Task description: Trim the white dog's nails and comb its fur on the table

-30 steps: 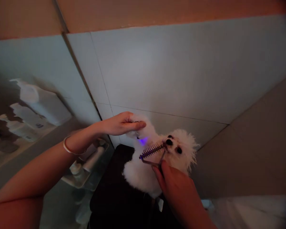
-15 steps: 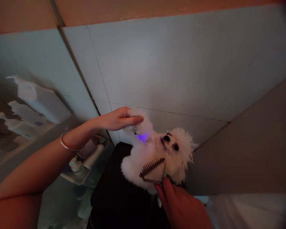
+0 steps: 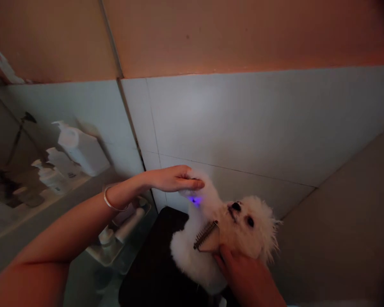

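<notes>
Although the hands are apart, both are on the white dog (image 3: 243, 226) at 5 o'clock: the left hand (image 3: 174, 179), arm outstretched, cups its raised foreleg (image 3: 205, 189); the right hand (image 3: 243, 273) holds a grooming comb (image 3: 206, 236) to its chest.

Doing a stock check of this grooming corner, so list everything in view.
dog: one, white, fluffy, on the black surface
black surface: one, black, under the dog
metal-toothed comb: one, brownish, in the dog's chest fur
violet light: one, violet, on the dog's chest
pump bottle: one, white, far left
smaller bottles: about two, white, beside it
pale fitting: one, grey-white, below the left forearm
wall tiles: several, pale grey, behind the dog
bangle: one, pale, on the left wrist
left hand: one, around the dog's raised paw
right hand: one, at the comb, against the dog
</notes>
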Tool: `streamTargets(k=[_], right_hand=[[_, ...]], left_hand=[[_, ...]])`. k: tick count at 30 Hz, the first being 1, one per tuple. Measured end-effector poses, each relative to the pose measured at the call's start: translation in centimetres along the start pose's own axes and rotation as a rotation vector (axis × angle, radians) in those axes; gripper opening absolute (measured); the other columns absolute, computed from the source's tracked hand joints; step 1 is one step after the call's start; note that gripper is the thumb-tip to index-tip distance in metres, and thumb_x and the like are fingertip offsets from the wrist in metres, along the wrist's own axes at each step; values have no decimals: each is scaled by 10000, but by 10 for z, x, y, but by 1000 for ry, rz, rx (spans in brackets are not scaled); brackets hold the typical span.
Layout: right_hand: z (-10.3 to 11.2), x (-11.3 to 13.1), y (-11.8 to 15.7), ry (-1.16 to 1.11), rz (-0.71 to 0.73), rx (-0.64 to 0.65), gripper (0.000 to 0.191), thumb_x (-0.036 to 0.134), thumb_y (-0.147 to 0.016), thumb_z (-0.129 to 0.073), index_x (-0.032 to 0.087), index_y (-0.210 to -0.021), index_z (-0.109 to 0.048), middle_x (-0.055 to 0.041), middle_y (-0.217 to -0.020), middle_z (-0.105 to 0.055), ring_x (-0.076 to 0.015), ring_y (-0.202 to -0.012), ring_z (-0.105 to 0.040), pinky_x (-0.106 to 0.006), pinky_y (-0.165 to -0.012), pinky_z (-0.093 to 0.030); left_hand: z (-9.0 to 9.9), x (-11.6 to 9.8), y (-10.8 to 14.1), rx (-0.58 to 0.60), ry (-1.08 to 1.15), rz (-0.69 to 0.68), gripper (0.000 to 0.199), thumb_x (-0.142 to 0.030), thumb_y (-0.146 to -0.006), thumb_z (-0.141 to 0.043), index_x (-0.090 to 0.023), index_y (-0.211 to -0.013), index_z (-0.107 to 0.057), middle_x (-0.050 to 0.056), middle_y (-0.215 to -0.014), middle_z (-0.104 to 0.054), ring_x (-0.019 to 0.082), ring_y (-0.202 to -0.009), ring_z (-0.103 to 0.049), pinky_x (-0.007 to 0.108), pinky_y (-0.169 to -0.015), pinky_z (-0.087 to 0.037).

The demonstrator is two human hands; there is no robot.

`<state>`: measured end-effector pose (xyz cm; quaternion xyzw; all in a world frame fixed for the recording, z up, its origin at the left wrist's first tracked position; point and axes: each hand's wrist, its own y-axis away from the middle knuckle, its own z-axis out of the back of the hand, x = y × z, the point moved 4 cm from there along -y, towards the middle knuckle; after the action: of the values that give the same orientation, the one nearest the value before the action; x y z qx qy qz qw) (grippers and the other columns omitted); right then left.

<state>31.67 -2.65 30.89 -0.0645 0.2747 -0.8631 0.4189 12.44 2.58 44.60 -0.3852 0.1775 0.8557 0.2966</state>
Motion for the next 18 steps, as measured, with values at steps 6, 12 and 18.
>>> streamTargets(k=[6,12,18], right_hand=[[33,2,-36,-169,-2,-277,322,315,-956,-318,167,-837,-577,-21,-613,-624,-154,-531,-602,-245,-491,-399],[19,12,-29,-511,-87,-39,373,370,-966,-255,201,-834,-560,12,-655,-662,-136,-559,-637,-220,-506,-457],[21,13,9,-450,-40,119,279,332,-957,-312,205,-850,-535,26,-627,-652,-125,-511,-631,-191,-441,-423]], left_hand=[[-9,-11,-3,105,58,26,303,-346,-886,-394,-128,-692,-473,-11,-631,-386,85,-588,-353,212,-558,-316],[-7,-9,4,99,36,-15,282,-324,-889,-401,-124,-724,-510,4,-670,-461,89,-626,-399,204,-604,-348],[-8,-7,7,100,37,-11,312,-376,-894,-397,-139,-702,-466,-11,-645,-406,86,-602,-368,203,-579,-332]])
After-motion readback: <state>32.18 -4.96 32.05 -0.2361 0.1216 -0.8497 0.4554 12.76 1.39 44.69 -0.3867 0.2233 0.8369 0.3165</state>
